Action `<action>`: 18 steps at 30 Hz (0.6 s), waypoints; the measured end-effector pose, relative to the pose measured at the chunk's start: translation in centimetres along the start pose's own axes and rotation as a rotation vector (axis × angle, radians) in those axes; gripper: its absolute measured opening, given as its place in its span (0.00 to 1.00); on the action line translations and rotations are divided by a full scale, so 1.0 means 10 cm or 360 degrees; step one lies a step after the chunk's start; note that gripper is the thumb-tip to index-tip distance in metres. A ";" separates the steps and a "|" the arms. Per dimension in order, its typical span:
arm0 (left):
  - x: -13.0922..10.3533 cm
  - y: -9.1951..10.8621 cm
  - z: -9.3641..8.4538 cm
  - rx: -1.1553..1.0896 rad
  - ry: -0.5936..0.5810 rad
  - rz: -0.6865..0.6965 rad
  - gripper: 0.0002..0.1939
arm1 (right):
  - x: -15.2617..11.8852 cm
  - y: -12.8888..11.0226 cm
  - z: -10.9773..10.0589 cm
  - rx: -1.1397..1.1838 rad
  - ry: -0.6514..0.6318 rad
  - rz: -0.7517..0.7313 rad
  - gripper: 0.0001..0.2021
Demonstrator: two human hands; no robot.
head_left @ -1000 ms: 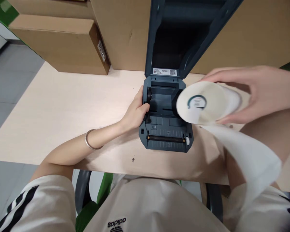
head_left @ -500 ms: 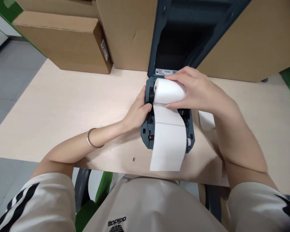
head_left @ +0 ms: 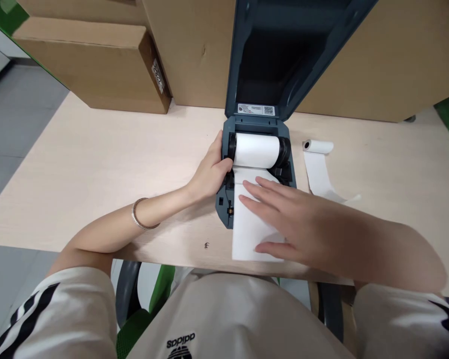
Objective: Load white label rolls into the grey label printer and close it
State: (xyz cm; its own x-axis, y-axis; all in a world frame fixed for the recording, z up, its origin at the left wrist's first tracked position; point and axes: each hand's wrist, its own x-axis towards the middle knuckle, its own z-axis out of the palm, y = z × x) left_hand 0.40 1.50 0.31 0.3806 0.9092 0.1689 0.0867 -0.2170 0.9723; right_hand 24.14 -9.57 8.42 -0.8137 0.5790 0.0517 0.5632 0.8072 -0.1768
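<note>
A dark grey-blue label printer [head_left: 220, 212] stands on the table with its lid [head_left: 230, 65] raised. Inside, a white label roll [head_left: 257, 151] sits between two black holders. Its loose strip [head_left: 247, 234] runs toward me over the printer's front and past its edge. My left hand [head_left: 210, 172] grips the printer's left side, thumb over the rim. Above the strip, my right hand [head_left: 284, 214] is spread with fingers apart, over or touching the paper; contact is hard to tell. It hides the printer's right front corner.
A smaller paper roll [head_left: 320, 146] with a curling tail lies right of the printer. Cardboard boxes [head_left: 82, 72] stand along the back, close behind the raised lid. The table's front edge [head_left: 153, 260] runs just before my body.
My right hand has let go of the label roll and moved down toward me over the strip. The roll now sits level between the holders. My left hand stays on the printer.
</note>
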 end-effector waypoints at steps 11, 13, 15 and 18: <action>0.00 -0.03 0.00 0.0034 0.0013 0.0026 0.45 | -0.06 -0.10 0.10 -0.0124 -0.0049 0.0030 0.39; 0.00 -0.05 0.02 0.0011 0.0027 0.0028 0.43 | -0.09 -0.08 0.11 -0.0111 -0.0034 0.0021 0.38; 0.01 -0.08 0.04 -0.0052 0.0064 0.0032 0.40 | -0.12 -0.02 0.03 -0.0051 0.0025 -0.0013 0.37; 0.02 -0.10 0.10 -0.0199 0.0127 0.0019 0.35 | -0.16 0.18 -0.31 0.0128 0.0090 0.0086 0.28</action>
State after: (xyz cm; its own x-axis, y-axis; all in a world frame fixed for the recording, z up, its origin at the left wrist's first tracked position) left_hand 1.33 1.56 -0.82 0.3058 0.9334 0.1879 -0.0348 -0.1863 0.9819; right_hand 26.86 -8.66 11.03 -0.7717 0.6289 0.0947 0.5909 0.7640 -0.2591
